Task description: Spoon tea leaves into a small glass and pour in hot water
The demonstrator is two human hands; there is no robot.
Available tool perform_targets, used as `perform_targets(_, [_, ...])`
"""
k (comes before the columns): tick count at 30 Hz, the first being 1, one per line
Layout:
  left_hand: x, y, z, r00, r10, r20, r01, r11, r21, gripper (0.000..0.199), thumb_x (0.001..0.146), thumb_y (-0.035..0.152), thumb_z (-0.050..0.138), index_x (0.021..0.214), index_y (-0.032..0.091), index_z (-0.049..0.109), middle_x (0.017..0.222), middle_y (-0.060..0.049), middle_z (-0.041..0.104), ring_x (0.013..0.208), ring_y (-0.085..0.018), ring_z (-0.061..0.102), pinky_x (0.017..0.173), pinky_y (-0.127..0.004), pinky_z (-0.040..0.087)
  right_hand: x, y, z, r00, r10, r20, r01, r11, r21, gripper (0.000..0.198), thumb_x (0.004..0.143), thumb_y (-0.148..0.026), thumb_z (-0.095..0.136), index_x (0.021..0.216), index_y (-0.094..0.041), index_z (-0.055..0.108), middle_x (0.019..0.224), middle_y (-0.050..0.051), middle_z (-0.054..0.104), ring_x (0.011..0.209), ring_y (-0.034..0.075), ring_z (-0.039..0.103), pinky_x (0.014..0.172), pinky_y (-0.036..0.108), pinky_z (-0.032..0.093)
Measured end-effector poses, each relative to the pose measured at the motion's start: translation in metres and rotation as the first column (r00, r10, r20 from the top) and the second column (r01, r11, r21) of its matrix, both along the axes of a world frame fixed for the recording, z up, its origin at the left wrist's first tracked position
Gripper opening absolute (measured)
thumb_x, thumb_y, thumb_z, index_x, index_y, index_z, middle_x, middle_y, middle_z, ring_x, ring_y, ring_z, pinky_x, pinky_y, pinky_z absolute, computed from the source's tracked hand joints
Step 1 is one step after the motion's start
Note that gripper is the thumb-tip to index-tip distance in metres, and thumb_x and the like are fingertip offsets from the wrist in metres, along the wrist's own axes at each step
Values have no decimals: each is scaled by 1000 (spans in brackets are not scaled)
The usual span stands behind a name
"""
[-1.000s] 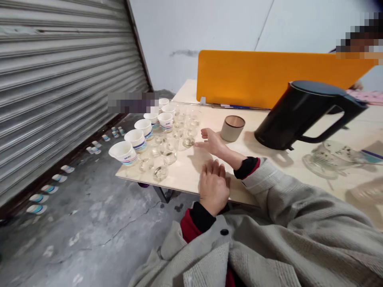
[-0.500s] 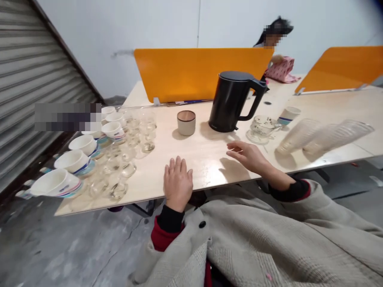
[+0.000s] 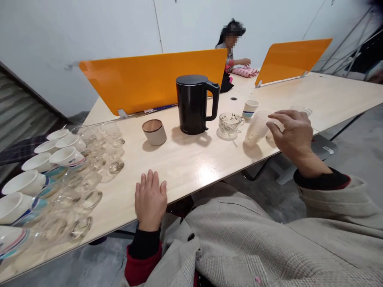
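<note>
My left hand (image 3: 150, 201) lies flat near the front edge of the table, fingers stretched out, holding nothing. Over at the right, my right hand (image 3: 295, 133) is raised at the stacks of clear plastic cups (image 3: 256, 129), its thumb and fingers curved but apart. It partly hides a second clear stack, so contact with it cannot be made out. Left of these stacks stands a ribbed glass cup (image 3: 229, 127) on a saucer, with dark bits in it. A black electric kettle (image 3: 192, 107) and a grey cup with a brown inside (image 3: 156, 134) stand farther left.
Rows of white paper cups (image 3: 24, 183) and small clear cups (image 3: 91, 199) crowd the table's left end. One paper cup (image 3: 250, 109) stands behind the glass cup. Orange dividers (image 3: 143, 83) rise at the back; beyond, a person (image 3: 231, 44) sits by a folded pink cloth (image 3: 245, 72).
My right hand has moved right, from in front of the kettle to the clear cup stacks. My left hand stays flat on the table. The view has turned right. The pink cloth now lies flatter.
</note>
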State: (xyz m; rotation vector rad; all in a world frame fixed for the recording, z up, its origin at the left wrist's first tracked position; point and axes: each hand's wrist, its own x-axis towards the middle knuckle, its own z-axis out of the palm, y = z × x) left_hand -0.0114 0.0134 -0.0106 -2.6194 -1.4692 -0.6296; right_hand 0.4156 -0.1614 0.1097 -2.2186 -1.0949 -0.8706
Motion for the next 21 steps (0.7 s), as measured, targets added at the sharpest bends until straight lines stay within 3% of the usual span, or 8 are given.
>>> perform_targets(3, [0, 1, 0, 1000, 5, -2, -5, 1000, -19, 56, 108, 38, 38, 146, 7, 64, 160, -21, 57, 153, -42, 50, 125, -62, 41, 13, 8, -2, 1000, 3, -13, -5, 988, -154, 33, 96, -32, 61, 117, -19, 83, 130, 14, 77, 123, 36, 61, 104, 53, 46])
perform_targets(7, [0, 1, 0, 1000, -3, 10, 3, 1000, -12, 56, 108, 38, 38, 146, 7, 65, 160, -21, 58, 152, -43, 51, 125, -63, 41, 16, 17, 0, 995, -45, -94, 20, 968, -249, 28, 95, -20, 59, 106, -18, 85, 111, 15, 82, 114, 34, 64, 101, 49, 46])
perform_targets(15, [0, 1, 0, 999, -11, 39, 12, 1000, -24, 55, 108, 38, 40, 146, 7, 65, 160, -23, 57, 153, -43, 50, 125, -64, 40, 12, 21, 13, 980, -107, -169, 69, 974, -217, 18, 93, -15, 68, 95, -21, 84, 104, 14, 83, 105, 30, 66, 90, 40, 46])
perform_targets(21, [0, 1, 1, 999, -26, 20, 26, 1000, -15, 56, 108, 38, 39, 145, 5, 65, 159, -24, 58, 152, -45, 50, 124, -65, 41, 18, 22, 18, 985, -63, -159, 44, 992, -117, 17, 95, -24, 68, 85, -22, 81, 90, 15, 80, 96, 28, 64, 83, 39, 44])
